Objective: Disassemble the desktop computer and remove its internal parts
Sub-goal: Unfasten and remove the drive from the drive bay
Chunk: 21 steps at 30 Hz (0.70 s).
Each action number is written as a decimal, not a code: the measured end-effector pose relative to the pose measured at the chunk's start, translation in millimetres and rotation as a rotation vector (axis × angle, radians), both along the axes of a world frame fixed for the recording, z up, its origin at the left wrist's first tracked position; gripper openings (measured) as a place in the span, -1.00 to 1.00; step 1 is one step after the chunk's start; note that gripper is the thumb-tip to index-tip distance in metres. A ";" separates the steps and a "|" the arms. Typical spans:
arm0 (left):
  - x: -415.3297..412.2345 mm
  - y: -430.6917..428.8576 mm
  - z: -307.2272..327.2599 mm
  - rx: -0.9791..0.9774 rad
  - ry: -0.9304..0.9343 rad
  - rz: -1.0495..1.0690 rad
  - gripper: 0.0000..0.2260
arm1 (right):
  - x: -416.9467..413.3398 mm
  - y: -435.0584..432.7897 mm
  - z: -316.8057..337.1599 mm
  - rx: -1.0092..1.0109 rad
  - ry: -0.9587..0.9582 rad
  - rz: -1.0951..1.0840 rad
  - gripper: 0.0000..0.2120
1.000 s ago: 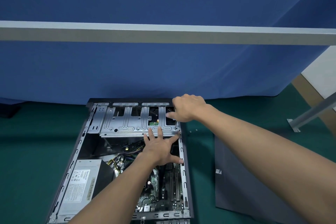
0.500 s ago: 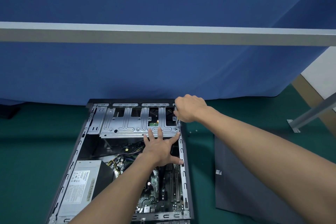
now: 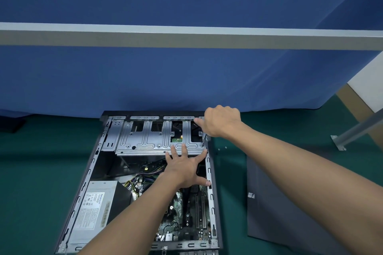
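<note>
- A green mat (image 3: 41,172) is lying under everything, with a blue curtain (image 3: 186,78) and one grey bar (image 3: 186,37) behind
- The open computer case (image 3: 211,209) is lying flat on the mat, and my forearms are hiding part of its motherboard (image 3: 186,219)
- One ribbed sheet-metal drive cage (image 3: 145,138) is sitting at the far end, and one boxy grey power supply (image 3: 93,209) at near left
- My left hand (image 3: 184,170) is pressing flat, fingers spread, on the cage's near edge
- My right hand (image 3: 222,121) is curling over the cage's far right corner; I cannot tell what it is gripping
- One dark flat side panel (image 3: 279,213) is lying to the right, partly covered by my arm
</note>
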<state>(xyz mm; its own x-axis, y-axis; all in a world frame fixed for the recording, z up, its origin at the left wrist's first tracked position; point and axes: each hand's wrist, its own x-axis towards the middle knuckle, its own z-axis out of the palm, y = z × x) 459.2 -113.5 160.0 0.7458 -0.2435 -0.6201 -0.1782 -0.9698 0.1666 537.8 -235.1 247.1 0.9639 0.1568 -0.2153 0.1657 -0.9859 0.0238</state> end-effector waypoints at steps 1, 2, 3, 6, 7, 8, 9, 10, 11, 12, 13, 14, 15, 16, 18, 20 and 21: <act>-0.4 0.7 -0.5 -0.002 -0.004 0.001 -0.14 | 1.3 -0.9 -2.1 0.006 -0.026 -0.003 -0.62; -1.0 1.3 -1.1 -0.018 -0.023 0.012 -0.18 | 1.4 -0.8 -3.2 0.032 -0.037 0.005 -0.67; -2.3 2.4 -1.7 -0.056 -0.071 0.036 -0.25 | 1.1 -1.0 -3.3 0.062 -0.033 0.024 -0.75; -2.5 6.6 -3.0 -0.251 -0.385 0.159 -0.59 | 7.1 -3.4 -3.3 0.172 0.057 0.027 -0.88; 0.2 7.4 -3.5 -0.297 -0.472 0.208 -0.67 | 8.8 -3.4 -3.4 0.179 0.075 0.035 -0.85; 4.0 8.2 -4.5 -0.327 -0.522 0.257 -0.73 | 10.9 -3.6 -4.7 0.160 0.063 0.053 -0.87; 8.1 8.6 -5.7 -0.347 -0.544 0.298 -0.76 | 11.1 -3.5 -6.4 0.132 0.039 0.062 -0.77; 12.4 8.7 -6.7 -0.360 -0.551 0.334 -0.77 | 10.5 -4.0 -7.8 0.105 0.007 0.057 -0.64; 16.7 8.7 -7.8 -0.370 -0.549 0.370 -0.78 | 11.4 -4.8 -9.4 0.090 -0.027 0.058 -0.58; 20.9 8.5 -9.3 -0.381 -0.548 0.406 -0.79 | 11.3 -4.7 -10.5 0.108 -0.048 0.083 -0.61; 24.5 8.4 -11.3 -0.392 -0.547 0.435 -0.80 | 11.4 -4.1 -10.6 0.133 -0.045 0.115 -0.70; 27.6 7.9 -13.3 -0.400 -0.544 0.454 -0.80 | 12.9 -4.3 -11.0 0.174 -0.019 0.146 -0.84; 30.2 6.7 -15.3 -0.405 -0.538 0.462 -0.79 | 14.4 -4.4 -10.1 0.203 0.025 0.174 -0.92; 32.3 5.1 -17.1 -0.409 -0.529 0.462 -0.77 | 15.0 -4.3 -8.5 0.223 0.061 0.195 -0.87; 35.4 1.2 -20.9 -0.414 -0.504 0.453 -0.74 | 17.3 -5.4 -8.4 0.210 0.067 0.205 -0.85; 37.2 -2.5 -24.0 -0.405 -0.490 0.435 -0.74 | 15.6 -5.9 -8.9 0.155 0.019 0.195 -0.67; 37.9 -4.2 -25.4 -0.400 -0.492 0.430 -0.74 | 16.0 -7.0 -10.1 0.161 -0.001 0.194 -0.66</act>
